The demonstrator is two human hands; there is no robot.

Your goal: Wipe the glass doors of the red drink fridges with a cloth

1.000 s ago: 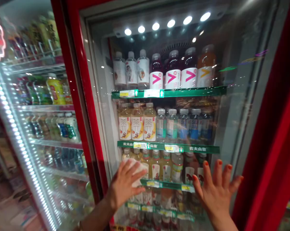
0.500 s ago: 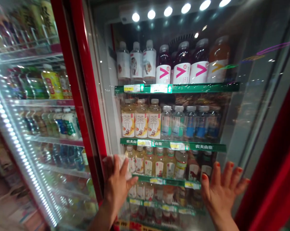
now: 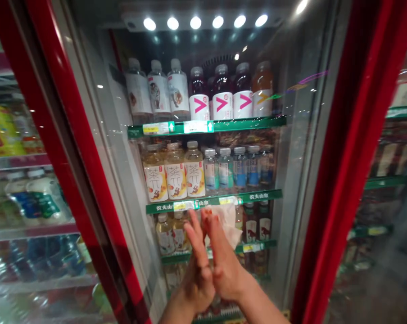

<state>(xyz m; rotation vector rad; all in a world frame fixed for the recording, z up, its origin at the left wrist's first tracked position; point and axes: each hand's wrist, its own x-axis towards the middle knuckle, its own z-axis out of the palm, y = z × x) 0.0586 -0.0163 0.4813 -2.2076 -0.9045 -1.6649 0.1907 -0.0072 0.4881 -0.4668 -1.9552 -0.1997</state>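
Observation:
My two hands meet in front of the glass door (image 3: pixel 291 180) of a red-framed drinks fridge (image 3: pixel 341 135). My left hand (image 3: pixel 196 270) has its fingers stretched upward, lying flat against my right hand (image 3: pixel 225 261). A crumpled white cloth (image 3: pixel 229 221) sticks out past the fingertips of my right hand, which presses on it. Behind the glass, just beyond the hands, are yellow tea bottles (image 3: pixel 174 177) and a green shelf edge (image 3: pixel 254 196).
The fridge shelves carry white, purple and orange bottles (image 3: pixel 220 92) on top and clear water bottles (image 3: pixel 239 166) in the middle. A second lit fridge (image 3: pixel 28 202) stands on the left. Another shelf unit (image 3: pixel 389 180) is at the right.
My hands were spread apart flat on the glass, the left one on the cloth. They have come together at the middle, and the cloth now sits at my right hand. The view has swung right.

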